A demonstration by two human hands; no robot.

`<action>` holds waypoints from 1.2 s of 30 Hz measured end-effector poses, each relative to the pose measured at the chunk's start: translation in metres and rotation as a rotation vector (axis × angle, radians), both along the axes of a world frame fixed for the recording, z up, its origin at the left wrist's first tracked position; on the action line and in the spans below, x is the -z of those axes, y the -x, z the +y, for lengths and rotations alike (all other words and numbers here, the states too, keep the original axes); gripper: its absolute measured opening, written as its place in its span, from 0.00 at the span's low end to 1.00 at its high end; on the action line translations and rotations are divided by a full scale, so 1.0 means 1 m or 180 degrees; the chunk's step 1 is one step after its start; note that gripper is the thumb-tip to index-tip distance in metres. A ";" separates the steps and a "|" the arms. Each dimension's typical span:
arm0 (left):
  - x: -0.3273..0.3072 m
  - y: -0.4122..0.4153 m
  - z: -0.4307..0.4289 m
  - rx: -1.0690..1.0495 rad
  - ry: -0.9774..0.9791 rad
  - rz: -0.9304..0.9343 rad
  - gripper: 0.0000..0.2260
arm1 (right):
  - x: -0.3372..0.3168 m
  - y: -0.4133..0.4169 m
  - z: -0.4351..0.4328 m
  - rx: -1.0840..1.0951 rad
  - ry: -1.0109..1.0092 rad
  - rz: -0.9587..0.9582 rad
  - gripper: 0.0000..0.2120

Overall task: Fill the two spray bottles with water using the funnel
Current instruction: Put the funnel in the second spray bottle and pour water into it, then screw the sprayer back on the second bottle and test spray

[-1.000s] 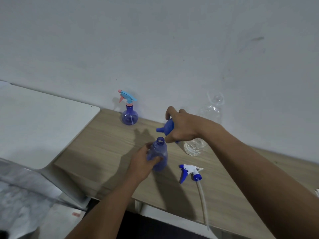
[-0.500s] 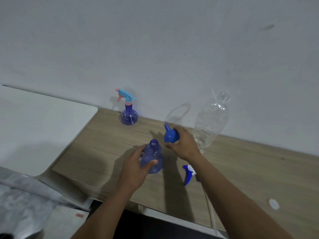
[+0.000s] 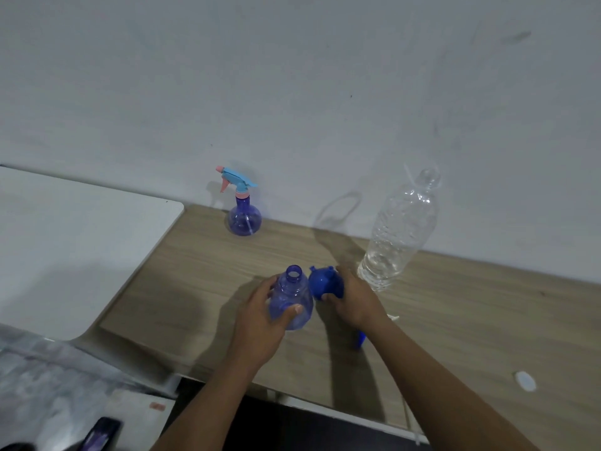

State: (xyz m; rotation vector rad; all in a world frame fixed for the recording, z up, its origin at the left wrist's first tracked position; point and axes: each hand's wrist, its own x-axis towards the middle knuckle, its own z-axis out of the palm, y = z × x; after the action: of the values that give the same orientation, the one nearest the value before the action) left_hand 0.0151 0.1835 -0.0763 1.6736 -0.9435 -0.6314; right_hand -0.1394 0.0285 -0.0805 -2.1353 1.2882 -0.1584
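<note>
**Open spray bottle steadied, funnel held beside its neck**

The wooden desk (image 3: 195, 288) runs under both hands and on to the wall beyond them. A white tabletop (image 3: 81, 249) adjoins it well out to the left of the left hand.

A large clear plastic water bottle (image 3: 400, 232) stands just beyond the right hand (image 3: 354, 301), its base close to the knuckles.

The left hand (image 3: 260, 317) grasps the uncapped blue spray bottle (image 3: 292, 297), with the fingers behind its round body and the thumb pressed across the front. The bottle stands upright between the two hands, its open neck facing up.

The second spray bottle (image 3: 244, 216), round and blue with a light blue and pink trigger head screwed on, stands far beyond the left hand, close to the wall.

The right hand is curled round the blue funnel (image 3: 323, 283), held on its side just to the right of the open bottle's neck and touching or almost touching the bottle's shoulder. The funnel is not in the neck.

A blue piece of the loose trigger head (image 3: 360, 340) shows from under the right wrist, mostly hidden by the forearm.

A small white cap (image 3: 525, 381) lies on the desk well to the right of the right forearm.
</note>
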 end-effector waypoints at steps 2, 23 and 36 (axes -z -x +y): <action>0.001 0.002 -0.001 0.0013 -0.0001 0.0070 0.24 | -0.005 0.014 0.004 -0.0205 0.0202 0.0203 0.24; 0.007 0.025 -0.005 0.0083 0.0068 0.0297 0.29 | -0.133 0.070 0.029 0.0385 0.0548 -0.1356 0.22; 0.002 0.028 -0.008 0.0073 0.0032 0.0521 0.26 | -0.204 -0.011 0.042 -0.0245 0.1582 -0.2446 0.28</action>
State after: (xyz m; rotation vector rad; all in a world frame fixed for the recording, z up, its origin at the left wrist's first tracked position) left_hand -0.0132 0.1759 -0.0781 1.5782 -0.8477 -0.7655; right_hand -0.1287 0.0702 0.1238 -2.1490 0.7449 -1.2387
